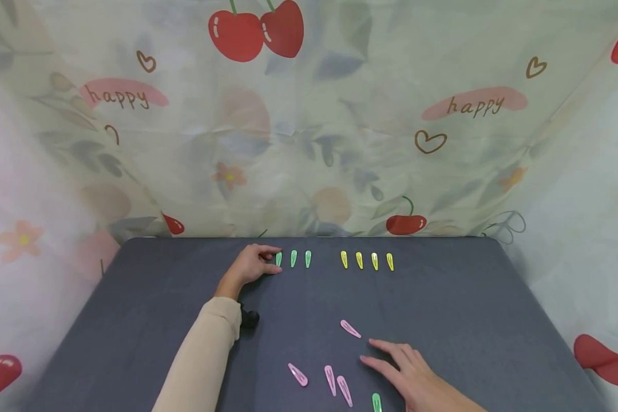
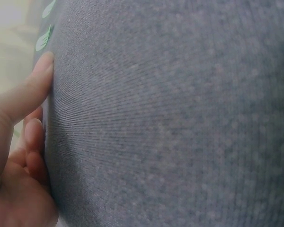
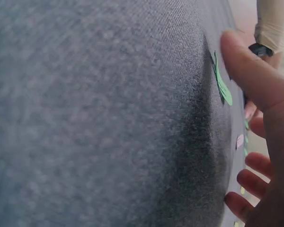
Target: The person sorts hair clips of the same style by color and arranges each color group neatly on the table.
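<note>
At the far side of the table, my left hand (image 1: 249,264) has its thumb and index fingertips at the two ends of a green hair clip (image 1: 278,259), pinching it lengthwise. Two more green hair clips (image 1: 301,259) lie just right of it in a row. My right hand (image 1: 409,375) hovers low at the near right, fingers loosely spread and holding nothing. A pink hair clip (image 1: 350,328) lies off its fingertips, and a loose green hair clip (image 3: 222,85) shows beyond its thumb in the right wrist view. The left wrist view hides the pinched clip behind the hand.
Several yellow hair clips (image 1: 359,260) form a row at the back, right of the green ones. Other pink hair clips (image 1: 330,380) lie scattered near the front. The dark table (image 1: 443,297) ends at a patterned curtain (image 1: 309,143) behind and on both sides.
</note>
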Demonstrator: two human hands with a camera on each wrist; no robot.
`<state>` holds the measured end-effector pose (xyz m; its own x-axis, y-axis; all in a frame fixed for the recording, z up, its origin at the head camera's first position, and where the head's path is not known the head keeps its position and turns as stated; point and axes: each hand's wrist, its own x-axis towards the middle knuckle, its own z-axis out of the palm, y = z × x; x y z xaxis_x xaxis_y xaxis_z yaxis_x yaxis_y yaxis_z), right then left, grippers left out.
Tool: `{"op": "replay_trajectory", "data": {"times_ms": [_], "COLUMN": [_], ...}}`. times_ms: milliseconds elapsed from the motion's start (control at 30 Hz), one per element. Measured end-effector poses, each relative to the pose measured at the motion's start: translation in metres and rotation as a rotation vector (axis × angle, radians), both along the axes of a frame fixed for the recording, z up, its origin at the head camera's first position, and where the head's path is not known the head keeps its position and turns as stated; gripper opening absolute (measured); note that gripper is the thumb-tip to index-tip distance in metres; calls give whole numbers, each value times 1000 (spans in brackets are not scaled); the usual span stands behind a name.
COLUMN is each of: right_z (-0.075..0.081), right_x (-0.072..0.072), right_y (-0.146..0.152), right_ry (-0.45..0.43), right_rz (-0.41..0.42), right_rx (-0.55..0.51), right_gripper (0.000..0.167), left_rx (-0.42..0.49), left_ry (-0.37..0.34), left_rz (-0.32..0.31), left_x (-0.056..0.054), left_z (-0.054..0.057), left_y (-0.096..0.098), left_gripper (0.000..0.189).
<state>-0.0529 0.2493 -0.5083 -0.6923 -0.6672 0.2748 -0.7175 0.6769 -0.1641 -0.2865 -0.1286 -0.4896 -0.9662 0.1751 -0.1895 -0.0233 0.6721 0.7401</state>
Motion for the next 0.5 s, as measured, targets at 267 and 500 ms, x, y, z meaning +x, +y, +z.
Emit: {"op": "replay_trajectory", "data": {"times_ms": [267, 500], "right_z": [3, -5], "right_x": [4, -2], "right_y": [1, -1], "right_ry": [-153, -173], "right_rz": [-24, 75], "right_rx": [-7, -150], "right_gripper": [61, 27], "left_rx": [0, 15], "left_ry": [10, 7], "left_rz": [-3, 1], "left_x": [-1, -1], "left_z": [-2, -2], "left_y": [0, 0], "left_gripper": [54, 54]}}
